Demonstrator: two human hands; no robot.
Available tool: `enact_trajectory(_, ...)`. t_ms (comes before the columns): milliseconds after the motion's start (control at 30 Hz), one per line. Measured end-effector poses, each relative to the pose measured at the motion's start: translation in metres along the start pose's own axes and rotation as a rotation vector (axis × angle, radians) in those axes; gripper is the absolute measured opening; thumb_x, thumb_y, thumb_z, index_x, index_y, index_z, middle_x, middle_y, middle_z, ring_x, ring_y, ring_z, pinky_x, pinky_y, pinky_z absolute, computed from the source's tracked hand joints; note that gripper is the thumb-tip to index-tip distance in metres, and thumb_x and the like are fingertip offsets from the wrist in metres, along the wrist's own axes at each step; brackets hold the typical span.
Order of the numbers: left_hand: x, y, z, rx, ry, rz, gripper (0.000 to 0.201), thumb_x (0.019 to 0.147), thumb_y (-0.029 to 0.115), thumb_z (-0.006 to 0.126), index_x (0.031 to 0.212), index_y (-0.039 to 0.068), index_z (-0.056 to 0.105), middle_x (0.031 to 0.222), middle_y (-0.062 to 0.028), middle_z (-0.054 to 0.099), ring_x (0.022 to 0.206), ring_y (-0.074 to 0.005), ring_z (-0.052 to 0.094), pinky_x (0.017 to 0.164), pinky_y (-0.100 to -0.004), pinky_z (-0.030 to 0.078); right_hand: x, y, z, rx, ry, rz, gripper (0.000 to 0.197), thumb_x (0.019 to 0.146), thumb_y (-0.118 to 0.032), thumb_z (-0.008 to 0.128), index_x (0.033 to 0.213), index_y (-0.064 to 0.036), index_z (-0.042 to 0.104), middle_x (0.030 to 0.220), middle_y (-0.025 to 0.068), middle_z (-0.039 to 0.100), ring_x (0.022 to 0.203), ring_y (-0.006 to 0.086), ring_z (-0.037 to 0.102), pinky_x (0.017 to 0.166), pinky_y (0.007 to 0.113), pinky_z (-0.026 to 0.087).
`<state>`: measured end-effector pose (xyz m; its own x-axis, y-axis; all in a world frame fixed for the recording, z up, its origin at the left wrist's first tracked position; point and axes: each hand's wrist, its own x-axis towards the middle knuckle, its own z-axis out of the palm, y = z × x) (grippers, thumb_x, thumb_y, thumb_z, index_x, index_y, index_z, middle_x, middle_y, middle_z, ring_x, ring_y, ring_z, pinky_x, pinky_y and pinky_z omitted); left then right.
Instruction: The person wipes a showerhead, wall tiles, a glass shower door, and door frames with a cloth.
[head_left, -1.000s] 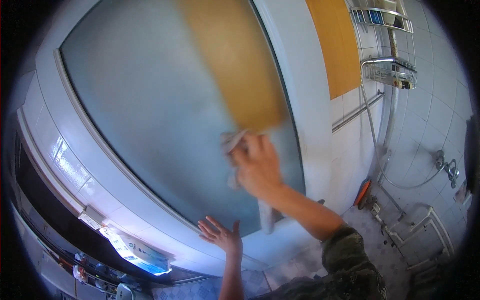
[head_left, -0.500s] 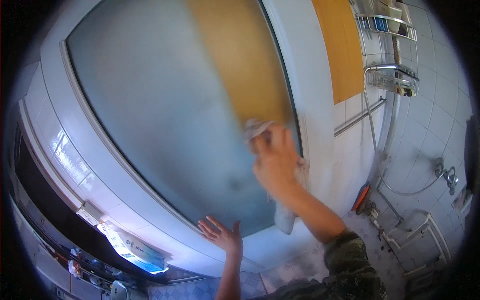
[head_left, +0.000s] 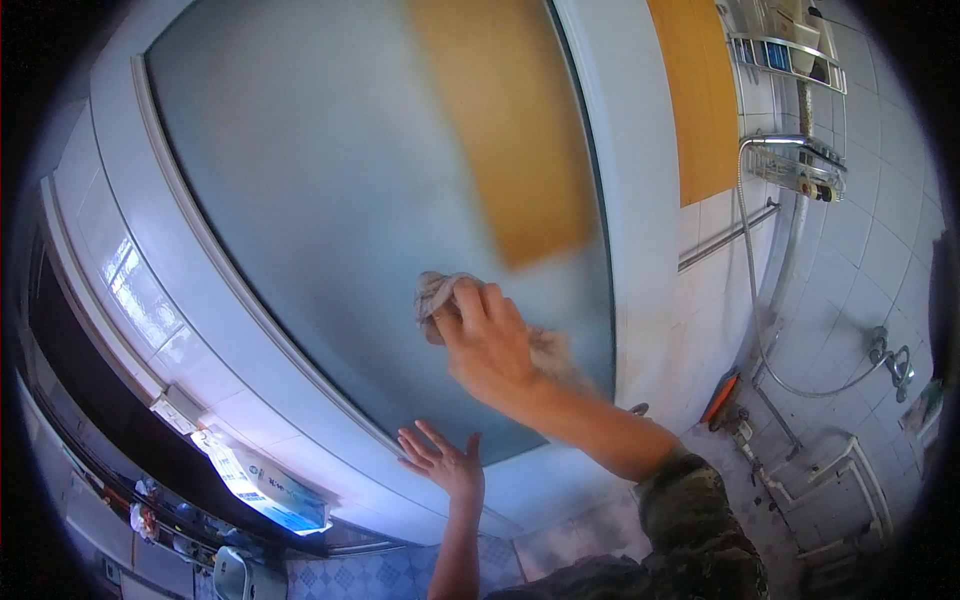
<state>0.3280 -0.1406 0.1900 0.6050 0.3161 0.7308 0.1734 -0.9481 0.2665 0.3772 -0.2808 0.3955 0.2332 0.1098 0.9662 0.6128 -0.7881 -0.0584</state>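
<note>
The camera sits on the person's head, as the left one of a pair, and looks forward and down at a big sheet of cloudy glass [head_left: 330,200], so close that the glass fills much of the middle. The right hand [head_left: 490,345] shows near the center and the left hand [head_left: 440,465] lower down, both near, with the arms coming in from the bottom. It sees very wide, so straight lines bend near the dark round rim, and it catches the floor [head_left: 350,575] below and a tiled wall [head_left: 885,240] farther away on the right.
</note>
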Motion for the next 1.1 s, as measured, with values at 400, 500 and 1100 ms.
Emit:
enact_trajectory(400,-0.002,-0.002,-0.004,-0.011,-0.014,-0.008,0.112,0.063,0.037,0.079,0.145,0.008,0.008,0.148,-0.0205,0.003,0.137,-0.0372,0.004,0.107,-0.0568,0.002,0.005,0.001,-0.008,-0.013,-0.031,-0.044,0.026,0.067,-0.008,0.057,0.093,-0.0075,0.062,0.102,0.0100,0.048,0.088,0.0287,0.047,0.070,0.038,0.044)
enact_trajectory(500,-0.004,-0.009,-0.006,0.004,-0.016,-0.023,0.110,0.064,0.037,0.079,0.144,0.008,0.009,0.148,-0.0206,0.003,0.137,-0.0376,0.005,0.107,-0.0564,0.003,0.002,0.023,-0.019,-0.040,-0.058,0.004,0.031,0.065,-0.009,0.060,0.096,-0.0070,0.061,0.104,0.0111,0.048,0.088,0.0297,0.047,0.070,0.039,0.043)
enact_trajectory(1100,-0.001,0.000,-0.012,-0.057,-0.033,-0.023,0.108,0.063,0.030,0.080,0.144,0.010,0.013,0.149,-0.0193,0.004,0.138,-0.0357,0.007,0.107,-0.0567,0.001,0.001,-0.006,0.002,-0.023,-0.063,-0.109,0.040,0.058,-0.006,0.064,0.098,-0.0103,0.062,0.106,0.0096,0.048,0.089,0.0299,0.048,0.070,0.038,0.045)
